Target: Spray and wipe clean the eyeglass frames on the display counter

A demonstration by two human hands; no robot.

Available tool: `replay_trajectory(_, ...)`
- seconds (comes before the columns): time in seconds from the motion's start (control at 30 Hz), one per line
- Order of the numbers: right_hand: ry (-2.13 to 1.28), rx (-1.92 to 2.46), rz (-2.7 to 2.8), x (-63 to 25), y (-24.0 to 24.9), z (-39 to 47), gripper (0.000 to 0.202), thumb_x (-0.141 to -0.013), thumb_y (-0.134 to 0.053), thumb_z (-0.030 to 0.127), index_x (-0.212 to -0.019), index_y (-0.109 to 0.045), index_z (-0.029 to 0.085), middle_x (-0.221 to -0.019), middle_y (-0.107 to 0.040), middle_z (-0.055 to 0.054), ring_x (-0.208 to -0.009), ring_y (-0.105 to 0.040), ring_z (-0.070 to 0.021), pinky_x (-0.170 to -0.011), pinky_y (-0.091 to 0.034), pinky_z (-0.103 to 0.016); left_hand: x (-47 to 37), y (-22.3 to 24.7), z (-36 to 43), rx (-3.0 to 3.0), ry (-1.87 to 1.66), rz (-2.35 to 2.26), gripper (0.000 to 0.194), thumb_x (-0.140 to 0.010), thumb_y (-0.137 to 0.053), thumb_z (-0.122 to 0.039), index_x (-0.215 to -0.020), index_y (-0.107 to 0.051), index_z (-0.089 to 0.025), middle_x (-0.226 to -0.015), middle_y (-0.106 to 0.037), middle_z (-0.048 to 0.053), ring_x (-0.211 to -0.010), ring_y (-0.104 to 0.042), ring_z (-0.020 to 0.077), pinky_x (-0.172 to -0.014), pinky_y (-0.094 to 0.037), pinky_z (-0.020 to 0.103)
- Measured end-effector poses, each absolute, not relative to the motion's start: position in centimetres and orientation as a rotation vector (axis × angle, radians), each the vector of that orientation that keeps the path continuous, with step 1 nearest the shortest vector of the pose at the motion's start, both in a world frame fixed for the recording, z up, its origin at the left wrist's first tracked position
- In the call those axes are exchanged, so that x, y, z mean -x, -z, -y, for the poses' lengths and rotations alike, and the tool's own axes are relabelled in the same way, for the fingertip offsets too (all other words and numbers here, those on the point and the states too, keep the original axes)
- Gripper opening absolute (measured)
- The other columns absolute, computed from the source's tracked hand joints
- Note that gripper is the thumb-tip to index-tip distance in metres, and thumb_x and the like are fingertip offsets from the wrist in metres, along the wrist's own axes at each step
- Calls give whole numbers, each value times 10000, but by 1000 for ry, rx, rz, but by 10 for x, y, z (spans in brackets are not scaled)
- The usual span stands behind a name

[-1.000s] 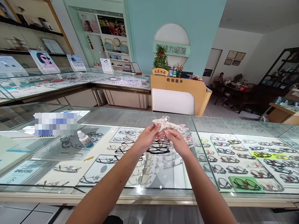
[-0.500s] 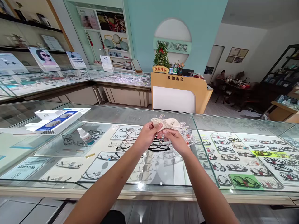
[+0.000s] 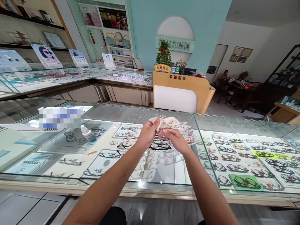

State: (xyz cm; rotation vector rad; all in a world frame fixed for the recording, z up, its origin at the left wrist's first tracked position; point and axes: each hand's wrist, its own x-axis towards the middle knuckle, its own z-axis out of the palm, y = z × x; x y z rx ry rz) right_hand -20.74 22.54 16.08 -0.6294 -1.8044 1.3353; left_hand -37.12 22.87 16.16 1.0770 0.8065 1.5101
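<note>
A crumpled beige cloth point(image 3: 167, 122) is bunched up above the glass counter, with the thumb and fingers of my left hand point(image 3: 147, 133) closed on it. Just under the cloth's lower edge, my right hand point(image 3: 174, 137) has its fingertips pinched together close to the left fingers. What the right fingers hold is hidden, though thin clear edges show around the cloth. Several clear-framed eyeglasses point(image 3: 188, 132) lie in a cluster behind and right of my hands. A pair of black-framed eyeglasses point(image 3: 160, 146) is below my fingers.
On the counter's left stand a white spray bottle point(image 3: 88, 134) with a blue-green label and an opened, blurred box point(image 3: 59, 118). Rows of eyeglasses point(image 3: 227, 158) fill the glass case point(image 3: 164, 184). Beyond is a wooden cashier desk point(image 3: 182, 79); a person point(image 3: 223, 76) sits far right.
The cloth is gathered differently, with more of it over my left fingers. My right fingertips sit slightly lower, away from its edge. The view has shifted slightly.
</note>
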Motion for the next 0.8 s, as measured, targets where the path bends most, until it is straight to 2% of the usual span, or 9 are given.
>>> replay_trajectory(0.17,-1319,641,1782,208,-155,-229,447,-1017,-558,597,-953,-793,222,-916,-740,-46,-917,-627,-211,-807,-463,-318,371,-162,-230,-1014,-1426,-691,506,-787,-845,-630,-796,-641,-166,-571,-550,-24,-469,-481,113,-443,-404,259)
replay_trajectory(0.3,-1267,632,1784,208,-157,-227,450,-1021,-551,605,-985,-790,226,-933,-737,-48,-922,-620,-212,-828,-470,-323,372,-158,-230,-1033,-1436,-824,523,-771,-855,-640,-897,-633,-183,-662,-579,-30,-563,-504,116,-530,-413,255)
replay_trajectory(0.43,-1206,611,1774,209,-161,-224,432,-1034,-550,574,-943,-789,226,-921,-729,-51,-903,-608,-216,-847,-464,-335,375,-155,-231,-1182,-1394,-952,535,-819,-789,-674,-762,-549,-199,-616,-490,-45,-624,-474,125,-621,-387,266)
replay_trajectory(0.57,-1181,624,1705,209,-159,-227,445,-1020,-556,596,-933,-785,225,-899,-711,-54,-840,-581,-209,-801,-467,-333,374,-157,-229,-1189,-1315,-785,548,-871,-747,-662,-712,-493,-203,-655,-437,-40,-649,-424,121,-665,-397,267)
replay_trajectory(0.73,-1144,677,1667,209,-157,-229,471,-993,-563,635,-939,-787,224,-853,-674,-45,-766,-529,-192,-767,-479,-326,369,-161,-227,-1003,-1310,-575,460,-817,-874,-506,-746,-546,-191,-667,-445,-40,-664,-444,112,-687,-434,251)
replay_trajectory(0.8,-1140,675,1683,210,-158,-227,466,-993,-564,635,-946,-786,228,-864,-674,-42,-775,-531,-192,-782,-483,-326,370,-163,-228,-946,-1363,-563,418,-796,-903,-458,-805,-587,-184,-684,-495,-36,-646,-464,104,-662,-436,248)
